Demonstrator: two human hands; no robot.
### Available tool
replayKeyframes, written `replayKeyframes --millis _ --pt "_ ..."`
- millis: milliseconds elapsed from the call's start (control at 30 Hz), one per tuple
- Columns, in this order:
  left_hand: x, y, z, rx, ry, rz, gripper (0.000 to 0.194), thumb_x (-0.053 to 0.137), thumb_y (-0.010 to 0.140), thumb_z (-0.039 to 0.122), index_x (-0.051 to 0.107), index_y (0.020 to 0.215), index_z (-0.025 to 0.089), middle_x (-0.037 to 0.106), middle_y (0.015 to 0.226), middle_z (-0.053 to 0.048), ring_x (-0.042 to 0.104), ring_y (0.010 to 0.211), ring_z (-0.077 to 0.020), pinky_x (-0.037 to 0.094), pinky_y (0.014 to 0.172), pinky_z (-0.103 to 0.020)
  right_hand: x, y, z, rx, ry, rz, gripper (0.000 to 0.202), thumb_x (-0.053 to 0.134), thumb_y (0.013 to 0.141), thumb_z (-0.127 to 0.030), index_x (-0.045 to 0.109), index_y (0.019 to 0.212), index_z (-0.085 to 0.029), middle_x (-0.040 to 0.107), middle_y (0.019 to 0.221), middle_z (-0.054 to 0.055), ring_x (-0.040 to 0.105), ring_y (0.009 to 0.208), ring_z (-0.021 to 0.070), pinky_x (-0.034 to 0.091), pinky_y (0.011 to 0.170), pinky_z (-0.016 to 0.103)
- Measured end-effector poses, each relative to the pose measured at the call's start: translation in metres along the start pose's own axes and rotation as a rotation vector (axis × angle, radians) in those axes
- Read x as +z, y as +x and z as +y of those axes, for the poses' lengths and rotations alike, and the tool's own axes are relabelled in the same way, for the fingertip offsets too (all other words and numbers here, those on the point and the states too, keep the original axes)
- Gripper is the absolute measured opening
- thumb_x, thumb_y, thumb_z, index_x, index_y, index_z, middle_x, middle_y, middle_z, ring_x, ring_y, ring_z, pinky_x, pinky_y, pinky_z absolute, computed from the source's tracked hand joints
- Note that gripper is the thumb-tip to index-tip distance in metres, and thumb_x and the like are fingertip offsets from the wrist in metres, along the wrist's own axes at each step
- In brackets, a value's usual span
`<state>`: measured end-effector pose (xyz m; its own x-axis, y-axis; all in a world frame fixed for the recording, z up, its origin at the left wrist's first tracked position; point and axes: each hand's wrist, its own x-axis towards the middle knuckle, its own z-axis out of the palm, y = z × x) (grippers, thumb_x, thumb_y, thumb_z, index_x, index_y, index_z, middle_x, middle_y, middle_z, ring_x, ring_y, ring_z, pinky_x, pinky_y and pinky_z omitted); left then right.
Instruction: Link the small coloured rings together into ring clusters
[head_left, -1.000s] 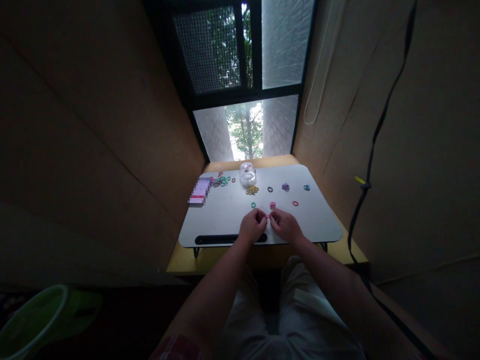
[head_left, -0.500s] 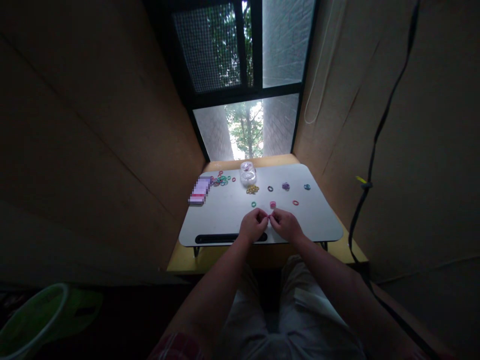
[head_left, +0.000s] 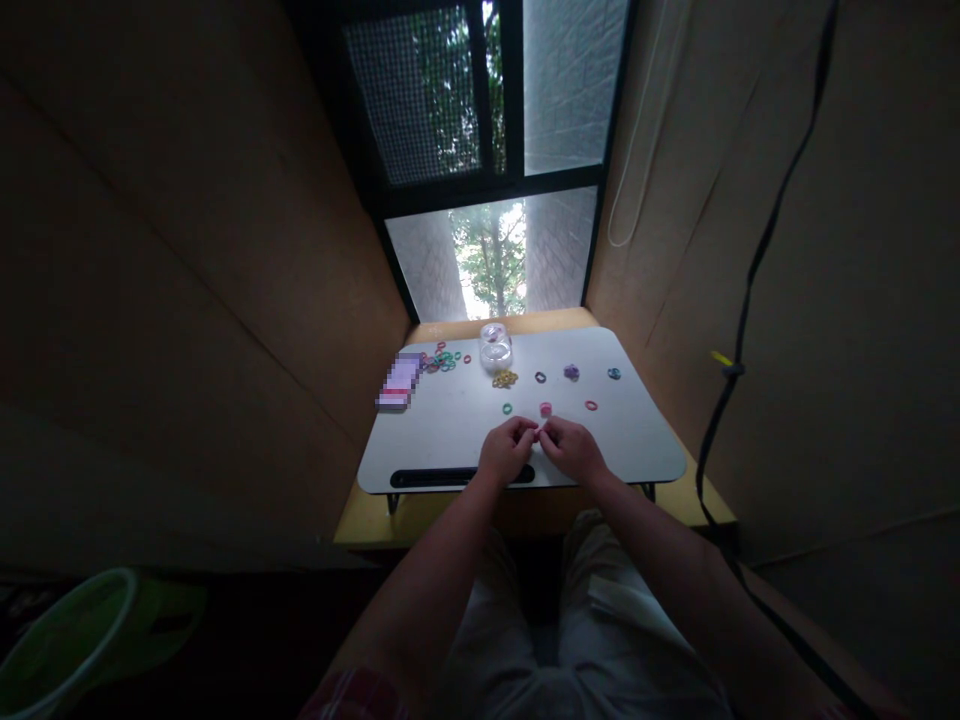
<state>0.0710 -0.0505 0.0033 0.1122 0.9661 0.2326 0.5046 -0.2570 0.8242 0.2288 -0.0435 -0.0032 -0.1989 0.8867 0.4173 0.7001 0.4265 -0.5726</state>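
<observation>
Pink band [head_left: 537, 433]: between the fingertips of 2 hands, probably pinched by both, its long axis too small to read
Left hand [head_left: 508, 450]: narrow, at the band's left
Right hand [head_left: 572, 450]: narrow, at its right, equally near
Pink pile [head_left: 546, 409]: on the board [head_left: 442, 430], just beyond the right hand's fingertips

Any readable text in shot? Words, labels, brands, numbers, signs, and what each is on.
None readable.
Flat pink-and-purple item: pixelated, any print unreadable.
Clear jar: no legible label.
Coloured bands: too small to tell if marked.
Yellow tag on the dark cord: too small to tell.
Green bin: dim, no legible text.
</observation>
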Motion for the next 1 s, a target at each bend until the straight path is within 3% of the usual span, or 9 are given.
replayKeyframes --millis 333,500,1000 --pt "-0.0004 -0.0017 0.0007 0.026 0.046 -0.037 0.027 0.051 0.085 0.038 0.069 0.097 0.021 0.063 0.068 0.002 0.054 0.062 -0.0101 0.041 0.060 -0.022 0.0010 -0.0007 0.0000 0.005 -0.049 0.002 0.019 0.049 0.083 -0.028 0.056 0.067 -0.020 0.060 0.062 0.001 0.051 0.057 0.0134 0.031 0.057 0.024" --pt "-0.0010 -0.0012 0.0037 0.035 0.075 -0.020 0.024 0.050 0.086 0.034 0.069 0.092 0.020 0.067 0.076 0.000 0.056 0.067 -0.0107 0.041 0.064 -0.022 0.0009 -0.0016 -0.0003 -0.010 -0.044 0.006 0.020 0.049 0.083 -0.029 0.056 0.067 -0.020 0.059 0.062 0.001 0.051 0.056 0.0131 0.031 0.057 0.024" --pt "0.0003 -0.0020 0.0035 0.016 0.083 0.004 0.020 0.054 0.083 0.036 0.065 0.085 0.019 0.063 0.068 0.002 0.053 0.061 -0.0098 0.039 0.059 -0.022 -0.0012 -0.0012 -0.0019 0.005 -0.015 -0.004 0.018 0.049 0.083 -0.028 0.057 0.070 -0.021 0.060 0.063 0.000 0.052 0.057 0.0130 0.032 0.057 0.023"
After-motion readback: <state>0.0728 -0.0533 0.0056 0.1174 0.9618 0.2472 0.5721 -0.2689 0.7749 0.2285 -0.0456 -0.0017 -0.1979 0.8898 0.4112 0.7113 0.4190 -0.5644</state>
